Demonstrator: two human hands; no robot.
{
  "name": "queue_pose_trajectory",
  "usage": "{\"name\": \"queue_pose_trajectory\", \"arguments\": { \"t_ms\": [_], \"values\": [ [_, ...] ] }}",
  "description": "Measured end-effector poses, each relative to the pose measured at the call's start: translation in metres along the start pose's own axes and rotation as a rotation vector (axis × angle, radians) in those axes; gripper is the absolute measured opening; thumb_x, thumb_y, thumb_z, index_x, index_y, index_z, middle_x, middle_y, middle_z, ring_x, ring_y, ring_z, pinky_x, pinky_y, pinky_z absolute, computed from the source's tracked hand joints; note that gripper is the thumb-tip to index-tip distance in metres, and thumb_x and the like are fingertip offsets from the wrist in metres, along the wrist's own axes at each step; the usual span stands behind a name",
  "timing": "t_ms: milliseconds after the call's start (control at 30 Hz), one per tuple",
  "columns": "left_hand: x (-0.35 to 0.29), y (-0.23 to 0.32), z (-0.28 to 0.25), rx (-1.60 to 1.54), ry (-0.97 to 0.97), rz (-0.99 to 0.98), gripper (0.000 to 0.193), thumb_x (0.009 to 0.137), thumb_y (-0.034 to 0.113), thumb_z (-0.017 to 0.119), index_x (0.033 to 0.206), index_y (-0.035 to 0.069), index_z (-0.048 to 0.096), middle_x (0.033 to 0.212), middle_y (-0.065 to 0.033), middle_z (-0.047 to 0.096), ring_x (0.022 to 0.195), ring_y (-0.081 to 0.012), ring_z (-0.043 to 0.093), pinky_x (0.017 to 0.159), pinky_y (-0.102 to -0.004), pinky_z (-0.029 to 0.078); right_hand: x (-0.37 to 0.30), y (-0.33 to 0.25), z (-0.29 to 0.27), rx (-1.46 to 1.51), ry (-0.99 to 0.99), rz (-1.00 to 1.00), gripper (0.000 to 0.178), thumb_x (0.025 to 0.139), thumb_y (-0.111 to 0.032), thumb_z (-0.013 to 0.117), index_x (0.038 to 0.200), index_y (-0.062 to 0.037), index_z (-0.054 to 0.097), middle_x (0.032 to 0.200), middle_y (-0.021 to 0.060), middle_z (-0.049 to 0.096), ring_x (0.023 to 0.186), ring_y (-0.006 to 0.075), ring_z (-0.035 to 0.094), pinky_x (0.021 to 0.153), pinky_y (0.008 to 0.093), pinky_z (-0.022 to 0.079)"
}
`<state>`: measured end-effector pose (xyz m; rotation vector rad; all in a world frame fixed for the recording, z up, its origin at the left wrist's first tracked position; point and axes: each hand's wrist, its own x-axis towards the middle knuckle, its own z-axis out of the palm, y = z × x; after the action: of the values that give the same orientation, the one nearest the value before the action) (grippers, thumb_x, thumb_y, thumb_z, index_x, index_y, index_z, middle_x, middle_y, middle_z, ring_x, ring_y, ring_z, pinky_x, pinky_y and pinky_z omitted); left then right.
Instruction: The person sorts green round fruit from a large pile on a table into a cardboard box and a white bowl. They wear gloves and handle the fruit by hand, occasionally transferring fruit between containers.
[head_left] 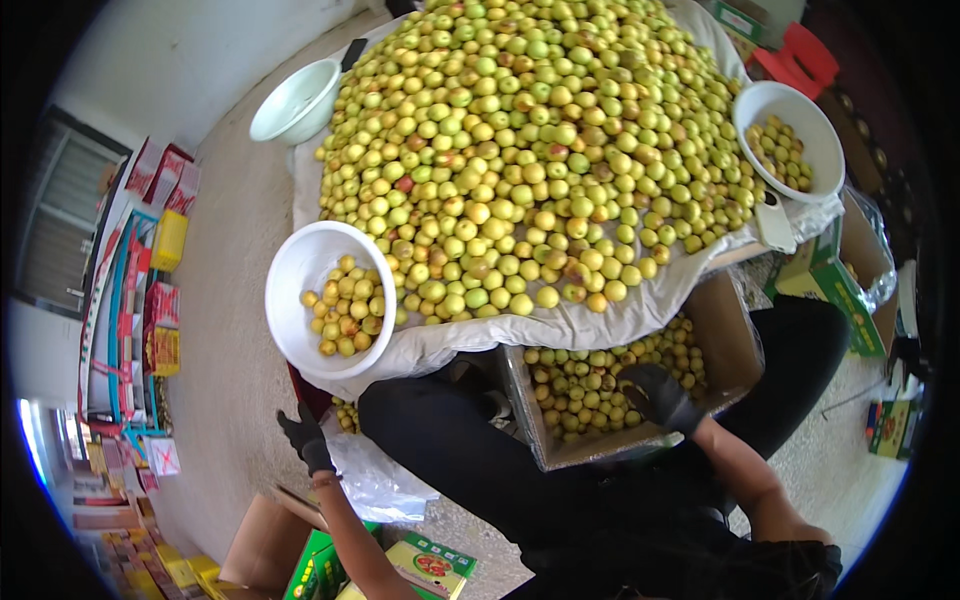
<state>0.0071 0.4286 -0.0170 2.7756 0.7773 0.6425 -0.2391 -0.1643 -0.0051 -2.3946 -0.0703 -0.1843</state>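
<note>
A large heap of round yellow-green jujubes, some with reddish-brown patches, lies on a pale cloth in front of me. Between my legs a cardboard box lined with clear plastic holds more of them. Inside that box my right hand, in a black glove, rests over the fruit with its thumb apart from its fingers. Black-gloved too, my left hand is held out beside my left knee, fingers apart and nothing in it. Nearest to it stands a white bowl partly filled with jujubes.
At the heap's right edge sits another white bowl with jujubes; a pale basin is at its far left. Clear plastic and green cartons lie at lower left. An open green box stands right, a red stool behind.
</note>
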Motion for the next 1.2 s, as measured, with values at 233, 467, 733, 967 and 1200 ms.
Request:
{"name": "queue_pose_trajectory", "arguments": {
  "t_ms": [233,467,733,967,1200],
  "values": [
    [-0.160,0.289,-0.076,-0.526,-0.566,1.013,0.039,0.086,0.027,0.058,0.113,0.001,0.051,0.097,-0.0205,0.059,0.093,-0.0349,0.059,0.079,-0.0418,0.047,0.080,0.038,-0.044,-0.037,0.448,-0.029,0.028,0.082,-0.009,0.061,0.108,-0.0043,0.054,0.104,0.0173,0.057,0.094,0.0366,0.055,0.080,0.0400,0.046],
    [-0.188,0.358,0.040,0.088,-0.826,0.658,0.091,0.075,0.067,0.051,0.128,-0.004,0.030,0.118,-0.0352,0.042,0.101,-0.0483,0.051,0.084,-0.0485,0.045,0.121,0.121,-0.094,-0.075,0.256,0.387,0.037,0.083,-0.032,0.060,0.112,-0.0079,0.056,0.104,0.0171,0.060,0.097,0.0353,0.057,0.082,0.0399,0.047],
    [-0.175,0.356,0.081,-0.384,-0.955,0.659,0.076,0.079,0.070,0.039,0.107,0.001,0.058,0.098,-0.0245,0.061,0.096,-0.0404,0.056,0.086,-0.0437,0.042,0.158,0.111,-0.075,0.081,0.176,0.341,0.058,0.079,-0.056,0.057,0.118,-0.0125,0.056,0.112,0.0163,0.059,0.104,0.0321,0.056,0.088,0.0386,0.044],
    [-0.274,0.395,0.059,-1.108,-1.177,0.539,0.051,0.089,0.043,0.052,0.116,0.000,0.056,0.119,-0.0118,0.057,0.110,-0.0200,0.052,0.097,-0.0310,0.038,0.147,0.094,-0.057,0.121,0.001,0.294,0.062,0.080,-0.055,0.056,0.124,-0.0116,0.051,0.123,0.0205,0.047,0.112,0.0360,0.050,0.095,0.0399,0.039],
    [-0.321,0.364,0.013,-0.979,-1.319,0.629,0.029,0.090,0.025,0.055,0.102,0.000,0.061,0.095,-0.0055,0.065,0.088,-0.0122,0.058,0.080,-0.0269,0.046,0.121,0.077,-0.074,0.192,-0.429,0.141,0.048,0.082,-0.046,0.059,0.116,-0.0115,0.059,0.108,0.0149,0.060,0.106,0.0301,0.056,0.090,0.0369,0.043]
  ]
}}
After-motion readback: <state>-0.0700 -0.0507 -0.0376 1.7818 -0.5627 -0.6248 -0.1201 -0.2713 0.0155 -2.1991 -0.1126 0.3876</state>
